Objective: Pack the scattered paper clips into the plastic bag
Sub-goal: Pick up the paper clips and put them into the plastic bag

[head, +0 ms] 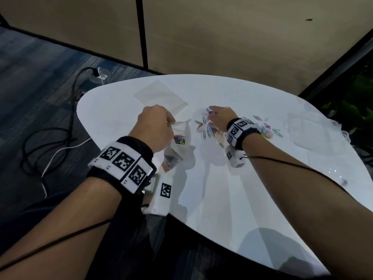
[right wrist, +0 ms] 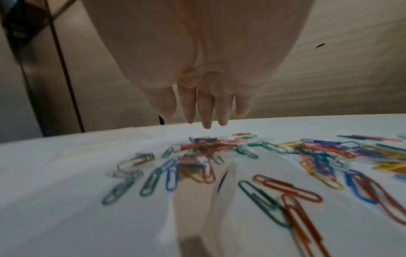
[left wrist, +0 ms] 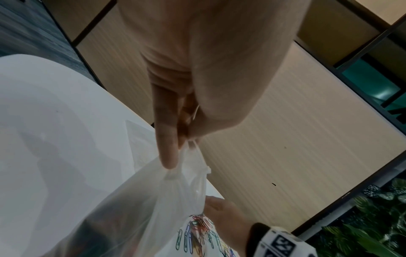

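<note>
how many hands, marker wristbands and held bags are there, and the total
hands: 2, the left hand and the right hand
marker wristbands: 2, the left wristband and the right wristband
held bags: 1, the plastic bag, pinched by the left hand
total: 5

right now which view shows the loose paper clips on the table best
The right wrist view: the paper clips fill it close up, colours clear, below the open right hand. The head view shows them small beside that hand. The left wrist view shows only clips seen through the bag.
</note>
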Demonstrator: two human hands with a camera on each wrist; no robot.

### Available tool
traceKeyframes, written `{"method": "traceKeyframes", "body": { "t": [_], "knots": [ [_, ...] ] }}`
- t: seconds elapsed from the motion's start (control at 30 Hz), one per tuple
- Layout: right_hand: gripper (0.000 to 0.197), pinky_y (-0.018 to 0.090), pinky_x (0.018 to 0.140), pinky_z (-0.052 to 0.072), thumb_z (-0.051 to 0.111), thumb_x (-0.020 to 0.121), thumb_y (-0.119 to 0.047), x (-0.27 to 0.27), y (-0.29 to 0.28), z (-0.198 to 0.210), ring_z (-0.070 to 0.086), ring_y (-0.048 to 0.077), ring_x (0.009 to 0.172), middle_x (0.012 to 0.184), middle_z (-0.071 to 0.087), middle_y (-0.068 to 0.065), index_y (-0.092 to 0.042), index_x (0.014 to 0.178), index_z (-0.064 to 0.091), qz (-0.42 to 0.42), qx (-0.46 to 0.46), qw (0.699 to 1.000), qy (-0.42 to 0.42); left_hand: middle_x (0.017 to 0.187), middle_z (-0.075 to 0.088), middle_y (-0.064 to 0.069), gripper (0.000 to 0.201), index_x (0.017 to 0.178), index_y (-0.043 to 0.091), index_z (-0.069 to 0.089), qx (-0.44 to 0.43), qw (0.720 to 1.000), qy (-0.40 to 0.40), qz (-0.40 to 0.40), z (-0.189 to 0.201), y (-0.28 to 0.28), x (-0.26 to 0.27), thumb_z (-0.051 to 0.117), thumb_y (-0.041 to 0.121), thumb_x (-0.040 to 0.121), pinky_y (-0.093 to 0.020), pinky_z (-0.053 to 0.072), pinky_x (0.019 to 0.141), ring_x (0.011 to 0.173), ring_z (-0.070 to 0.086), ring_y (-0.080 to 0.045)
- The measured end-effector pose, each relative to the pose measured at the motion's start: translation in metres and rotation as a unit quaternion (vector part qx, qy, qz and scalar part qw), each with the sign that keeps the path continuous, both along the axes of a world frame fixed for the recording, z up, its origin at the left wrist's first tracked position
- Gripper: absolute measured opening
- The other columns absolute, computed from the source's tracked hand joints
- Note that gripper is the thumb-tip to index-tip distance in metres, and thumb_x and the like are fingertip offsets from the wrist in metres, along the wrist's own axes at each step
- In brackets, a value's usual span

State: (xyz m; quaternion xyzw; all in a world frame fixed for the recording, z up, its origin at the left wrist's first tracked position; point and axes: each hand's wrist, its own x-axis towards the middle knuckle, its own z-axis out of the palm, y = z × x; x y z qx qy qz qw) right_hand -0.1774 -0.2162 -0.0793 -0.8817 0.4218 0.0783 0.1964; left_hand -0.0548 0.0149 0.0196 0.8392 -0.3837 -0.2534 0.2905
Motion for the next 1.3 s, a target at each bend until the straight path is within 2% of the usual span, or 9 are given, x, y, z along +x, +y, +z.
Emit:
{"method": "traceKeyframes", "body": {
  "t": [0.27,0.4,0.63,0.77,0.9,1.03,1.17,1.23,1.3],
  "knots": [
    [0.054,0.047,0.097,0.044,0.024,0.096,-0.04,0.008,0.021,-0.029,0.048,0.037,0.122,0.138,0.048,0.017,-0.006,0.127,0.051,0.277,-0.148,0.946,0.08,0.106,0.071,-0.016,0.028,0.107,0.008,0.074,0.004,1.0,-0.005,-0.009,0.0,-0.003,0.0,0.051,0.003,0.093,-0.041,0.06,0.086,0.088,0.073,-0.034],
    [0.037,0.045,0.087,0.051,0.045,0.096,-0.027,-0.012,0.037,-0.038,0.057,0.033,0.106,0.129,0.056,0.012,-0.006,0.124,0.055,0.297,-0.157,0.941,0.038,0.106,0.071,-0.017,0.029,0.107,0.006,0.075,0.002,1.0,-0.01,-0.018,0.001,-0.004,-0.005,0.051,0.001,0.092,-0.042,0.06,0.086,0.089,0.072,-0.035],
    [0.021,0.027,0.064,0.046,0.052,0.083,0.001,-0.037,0.033,-0.023,0.064,0.028,0.078,0.081,0.066,0.01,-0.007,0.073,0.068,0.176,-0.131,0.973,0.073,0.111,0.07,-0.016,0.027,0.104,0.009,0.075,0.011,1.0,-0.002,-0.018,0.002,-0.008,-0.011,0.053,0.001,0.091,-0.042,0.061,0.085,0.089,0.072,-0.035],
    [0.014,0.028,0.08,0.057,0.065,0.084,-0.007,-0.058,0.015,-0.003,0.069,0.02,0.08,0.084,0.076,0.003,-0.01,0.082,0.079,-0.05,-0.037,0.995,-0.072,0.113,0.069,-0.014,0.029,0.107,0.01,0.074,0.02,1.0,0.002,-0.021,0.003,-0.011,-0.014,0.052,0.001,0.09,-0.042,0.06,0.086,0.09,0.072,-0.034],
    [0.011,0.019,0.064,0.058,0.075,0.083,-0.01,-0.077,0.019,0.035,0.074,0.016,0.075,0.087,0.077,0.007,-0.01,0.094,0.078,-0.23,0.134,0.929,-0.256,0.106,0.071,-0.014,0.031,0.107,0.01,0.073,0.036,0.999,-0.003,-0.032,0.006,-0.017,-0.022,0.052,-0.002,0.089,-0.041,0.061,0.086,0.09,0.072,-0.033],
    [0.011,0.026,0.075,0.059,0.073,0.083,0.0,-0.073,0.049,0.076,0.071,0.024,0.076,0.087,0.073,0.015,0.002,0.094,0.073,-0.239,0.298,0.802,-0.459,0.099,0.074,-0.015,0.031,0.106,0.008,0.074,0.048,0.998,-0.01,-0.049,0.01,-0.021,-0.035,0.054,-0.004,0.088,-0.04,0.061,0.085,0.09,0.073,-0.033],
    [0.018,0.028,0.081,0.06,0.067,0.087,0.002,-0.059,0.097,0.082,0.07,0.021,0.076,0.085,0.07,0.014,0.007,0.104,0.068,-0.238,0.438,0.697,-0.515,0.088,0.075,-0.017,0.027,0.096,0.005,0.077,0.048,0.997,-0.028,-0.054,0.01,-0.022,-0.045,0.052,-0.003,0.088,-0.039,0.061,0.084,0.084,0.073,-0.033],
    [0.016,0.029,0.083,0.06,0.066,0.087,0.002,-0.052,0.117,0.071,0.07,0.021,0.075,0.084,0.069,0.014,0.005,0.103,0.067,-0.251,0.466,0.675,-0.514,0.093,0.075,-0.016,0.028,0.1,0.009,0.076,0.042,0.998,-0.031,-0.047,0.01,-0.021,-0.046,0.053,0.0,0.088,-0.038,0.059,0.088,0.09,0.073,-0.032],
    [0.011,0.031,0.083,0.06,0.067,0.086,0.004,-0.044,0.131,0.059,0.069,0.024,0.074,0.083,0.069,0.014,0.0,0.096,0.069,-0.261,0.446,0.693,-0.503,0.097,0.075,-0.016,0.028,0.106,0.012,0.075,0.038,0.998,-0.028,-0.044,0.011,-0.02,-0.046,0.054,0.002,0.089,-0.038,0.058,0.091,0.094,0.072,-0.031]
  ]
}}
